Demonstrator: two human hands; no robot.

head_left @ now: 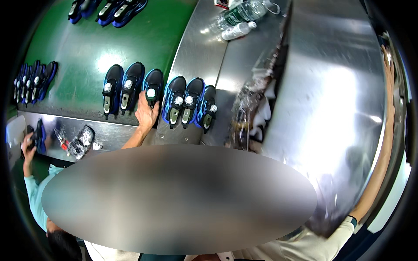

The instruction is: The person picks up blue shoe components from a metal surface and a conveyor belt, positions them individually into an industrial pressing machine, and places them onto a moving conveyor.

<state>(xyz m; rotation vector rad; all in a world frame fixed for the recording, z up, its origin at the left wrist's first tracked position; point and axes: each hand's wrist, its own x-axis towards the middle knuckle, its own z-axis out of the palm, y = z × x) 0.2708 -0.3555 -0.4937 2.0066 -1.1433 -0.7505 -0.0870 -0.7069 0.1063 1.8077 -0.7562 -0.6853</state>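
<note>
My left hand (147,113) is closed around the heel end of a black and blue sneaker (153,79), the right one of three in a row on the green surface. A round piece on this sneaker glows greenish white. Two more sneakers (126,89) stand close to its left, and three others (188,102) to its right on the metal plate. Far off at the right rim, my right hand (388,65) reaches out along the outer edge of the metal housing (331,87), fingers stretched and small in view. What its fingertips touch is unclear.
More sneakers (37,82) stand at the far left and top of the green belt (87,43). Plastic bottles (238,31) lie at the back. Clear wrapping (248,104) hangs beside the housing. At lower left a co-worker's hand (28,147) holds a shoe. A blurred oval hides the lower middle.
</note>
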